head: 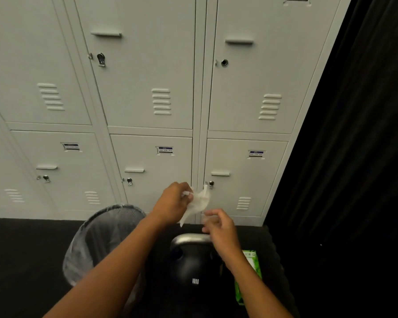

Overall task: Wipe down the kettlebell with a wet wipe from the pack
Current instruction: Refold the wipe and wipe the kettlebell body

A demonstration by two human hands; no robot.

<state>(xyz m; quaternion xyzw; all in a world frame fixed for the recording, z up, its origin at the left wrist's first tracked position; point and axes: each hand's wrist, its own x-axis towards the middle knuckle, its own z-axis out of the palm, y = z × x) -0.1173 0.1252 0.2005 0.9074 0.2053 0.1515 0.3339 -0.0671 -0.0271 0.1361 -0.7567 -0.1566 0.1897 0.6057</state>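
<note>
Right, my left hand [174,204] pinches the top of the wet wipe [199,203] while my right hand [218,226] sits just below it, fingers loosely curled; whether it grips the lower edge I cannot tell. The kettlebell [191,265] stands on the dark floor right under my hands, the green pack [251,274] just beside it on the right and a mesh bin [101,239] on the left. To do this well, I should shake the wipe fully open, then lay it flat over my palm, so it covers the handle and the round body in broad strokes.
</note>
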